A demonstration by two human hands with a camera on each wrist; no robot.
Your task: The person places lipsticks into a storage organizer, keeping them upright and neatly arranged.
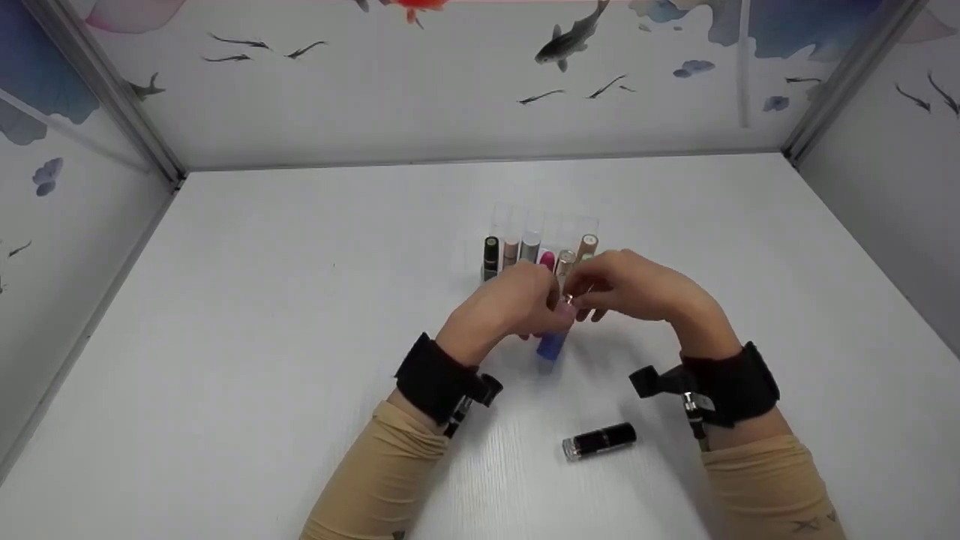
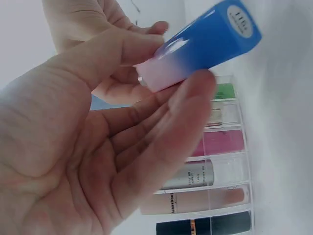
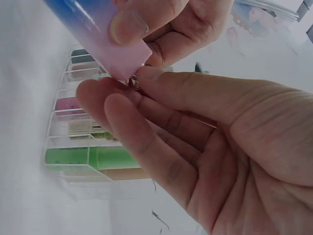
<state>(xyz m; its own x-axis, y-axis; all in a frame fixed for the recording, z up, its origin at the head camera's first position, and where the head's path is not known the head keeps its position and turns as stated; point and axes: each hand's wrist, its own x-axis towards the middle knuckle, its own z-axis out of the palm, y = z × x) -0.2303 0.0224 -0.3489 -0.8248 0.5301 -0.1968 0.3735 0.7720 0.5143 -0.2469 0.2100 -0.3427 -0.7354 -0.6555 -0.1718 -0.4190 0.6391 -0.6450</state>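
My left hand point(image 1: 517, 300) pinches a lipstick tube point(image 2: 200, 41) between thumb and fingers. The tube shades from blue to pink, and a round white label marks its blue end, which points down toward me in the head view. At the pink end, my right hand point(image 1: 641, 289) pinches a small shiny metallic part point(image 3: 133, 82) with its thumb and fingertips, which partly hide it. Just behind both hands stands a clear plastic organizer point(image 1: 508, 216) with several cosmetic tubes in its slots, including a green one point(image 3: 115, 157) and a pink one point(image 2: 222, 142).
A black tube with a clear end point(image 1: 600, 441) lies on the white table point(image 1: 262, 337) in front of the right wrist. Printed panels point(image 1: 450, 97) enclose the table at the back and sides. Black straps with cameras are on both wrists.
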